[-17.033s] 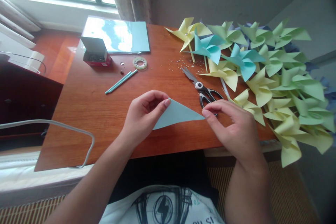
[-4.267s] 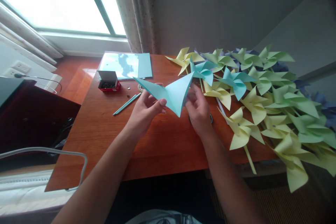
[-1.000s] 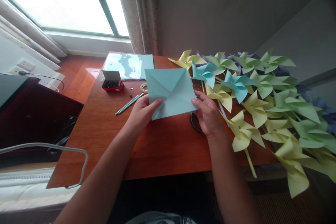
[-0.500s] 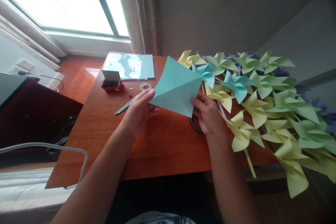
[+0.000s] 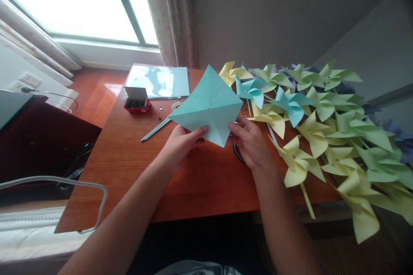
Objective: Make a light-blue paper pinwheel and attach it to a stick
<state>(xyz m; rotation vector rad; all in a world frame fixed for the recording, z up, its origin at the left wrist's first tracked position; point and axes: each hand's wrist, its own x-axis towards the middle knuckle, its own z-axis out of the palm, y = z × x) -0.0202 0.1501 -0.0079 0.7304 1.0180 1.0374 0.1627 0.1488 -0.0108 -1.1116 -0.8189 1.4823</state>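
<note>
I hold a light blue square of paper [image 5: 208,105] with diagonal creases above the wooden desk [image 5: 129,167], turned so one corner points down. My left hand [image 5: 180,144] pinches its lower left edge, thumb on top. My right hand [image 5: 250,142] pinches the lower right edge. Under my right hand lie the black handles of the scissors [image 5: 236,153], mostly hidden.
A heap of yellow, green and blue paper pinwheels [image 5: 322,111] covers the desk's right side. A teal stick [image 5: 156,129], a red box of pins [image 5: 137,99], a tape roll [image 5: 176,105] and blue paper sheets [image 5: 158,81] lie at the back left. A window is behind.
The folded blue paper has been opened into a creased square and rotated in my hands until a corner points down; both hands slid along its edges to the lower sides.
</note>
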